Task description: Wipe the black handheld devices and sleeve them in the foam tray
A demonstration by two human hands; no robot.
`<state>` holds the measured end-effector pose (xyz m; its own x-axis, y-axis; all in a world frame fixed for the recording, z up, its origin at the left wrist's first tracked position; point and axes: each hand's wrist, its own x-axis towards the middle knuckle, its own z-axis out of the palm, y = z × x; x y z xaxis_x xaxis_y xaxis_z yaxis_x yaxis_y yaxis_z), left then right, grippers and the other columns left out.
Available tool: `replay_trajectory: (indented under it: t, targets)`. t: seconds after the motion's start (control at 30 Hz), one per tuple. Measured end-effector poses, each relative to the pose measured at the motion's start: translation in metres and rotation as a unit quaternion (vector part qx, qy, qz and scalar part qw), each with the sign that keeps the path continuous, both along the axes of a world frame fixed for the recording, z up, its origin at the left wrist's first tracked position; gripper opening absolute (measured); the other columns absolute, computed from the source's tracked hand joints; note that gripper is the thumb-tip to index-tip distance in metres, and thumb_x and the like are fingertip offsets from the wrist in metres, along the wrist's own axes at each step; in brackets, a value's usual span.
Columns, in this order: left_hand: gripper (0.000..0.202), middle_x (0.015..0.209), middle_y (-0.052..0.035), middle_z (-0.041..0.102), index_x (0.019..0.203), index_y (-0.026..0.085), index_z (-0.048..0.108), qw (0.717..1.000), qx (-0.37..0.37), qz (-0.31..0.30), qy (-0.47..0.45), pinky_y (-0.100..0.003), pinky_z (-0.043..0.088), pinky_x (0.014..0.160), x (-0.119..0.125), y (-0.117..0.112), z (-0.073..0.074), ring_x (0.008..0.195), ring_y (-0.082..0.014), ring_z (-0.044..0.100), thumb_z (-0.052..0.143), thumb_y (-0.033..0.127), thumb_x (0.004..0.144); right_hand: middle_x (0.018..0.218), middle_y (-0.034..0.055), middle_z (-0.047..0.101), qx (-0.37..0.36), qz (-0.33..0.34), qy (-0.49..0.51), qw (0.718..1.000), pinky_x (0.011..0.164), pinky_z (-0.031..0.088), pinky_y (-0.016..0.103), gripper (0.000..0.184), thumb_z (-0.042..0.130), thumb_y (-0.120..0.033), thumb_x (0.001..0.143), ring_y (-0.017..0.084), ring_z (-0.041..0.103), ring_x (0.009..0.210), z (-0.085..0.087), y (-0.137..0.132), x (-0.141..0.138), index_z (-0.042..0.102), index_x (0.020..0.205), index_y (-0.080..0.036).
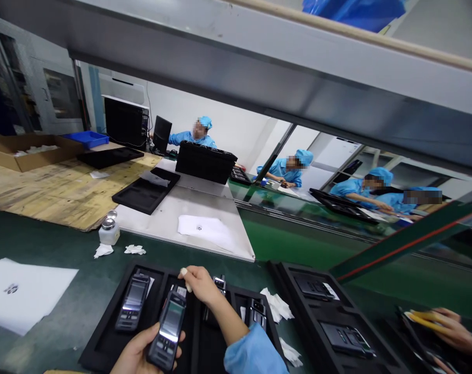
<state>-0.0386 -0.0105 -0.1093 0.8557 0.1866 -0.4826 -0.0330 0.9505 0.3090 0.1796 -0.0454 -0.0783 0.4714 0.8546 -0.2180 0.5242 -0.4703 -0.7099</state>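
Note:
My left hand grips a black keypad handset with its screen facing up, held above a black foam tray. Just over the handset's top end is my right hand, its fingers curled together, white finger covers on the tips. Whether it pinches something small is hard to see. A similar handset lies in the tray's left compartment. Further right in the tray are another handset and one partly hidden behind my right forearm.
A second foam tray with dark devices stands at right; beyond it a co-worker's hand holds something yellow. Crumpled tissues, a dispenser bottle and white sheets lie around. A shelf hangs overhead. Several co-workers sit behind.

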Motion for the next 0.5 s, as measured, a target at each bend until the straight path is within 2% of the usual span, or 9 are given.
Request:
replay_trajectory:
  t: [0.07,0.13,0.27,0.4,0.5]
  targets:
    - [0.038,0.112,-0.0248,0.070,0.113,0.000,0.068,1.000,-0.009,0.008,0.015,-0.036,0.057,0.071,0.011,-0.002,0.001,0.081,-0.0277,0.072,0.068,0.029,0.089,0.062,-0.0027,0.054,0.013,0.023,0.068,0.997,0.057,0.036,0.019,0.032,0.046,-0.037,0.097,0.009,0.047,0.057,0.001,0.001,0.006,0.065,0.084,-0.015]
    - [0.037,0.110,-0.0240,0.071,0.115,0.001,0.065,0.999,-0.002,0.013,0.032,-0.037,0.057,0.069,0.021,-0.004,0.001,0.079,-0.0273,0.072,0.065,0.029,0.091,0.060,-0.0048,0.051,0.022,0.028,0.114,0.993,0.054,0.034,0.018,0.021,0.059,-0.031,0.089,0.007,0.043,0.055,-0.001,0.004,0.010,0.061,0.075,-0.015]
    - [0.044,0.108,-0.0210,0.072,0.124,-0.001,0.058,0.997,-0.003,0.035,0.071,-0.036,0.058,0.073,0.029,-0.007,-0.006,0.086,-0.0292,0.073,0.064,0.030,0.093,0.055,-0.0050,0.050,0.016,0.026,0.170,0.985,0.048,0.027,0.020,0.022,0.063,-0.027,0.082,0.007,0.037,0.049,-0.009,0.014,0.017,0.054,0.065,-0.016]
    - [0.052,0.117,-0.0207,0.070,0.137,0.003,0.050,0.998,-0.027,0.036,0.053,-0.035,0.056,0.087,0.016,-0.009,-0.024,0.103,-0.0299,0.070,0.066,0.025,0.092,0.051,-0.0055,0.048,0.019,0.027,0.188,0.982,0.047,0.023,0.021,0.025,0.065,-0.026,0.078,0.006,0.033,0.047,-0.016,0.023,0.019,0.052,0.059,-0.016]
    - [0.064,0.122,-0.0203,0.068,0.145,0.007,0.043,0.995,-0.021,0.046,0.082,-0.036,0.052,0.096,-0.001,-0.010,-0.038,0.108,-0.0281,0.069,0.070,0.015,0.087,0.049,-0.0055,0.047,0.023,0.019,0.186,0.982,0.048,0.023,0.021,0.025,0.066,-0.024,0.076,0.006,0.034,0.047,-0.018,0.025,0.020,0.053,0.057,-0.016]
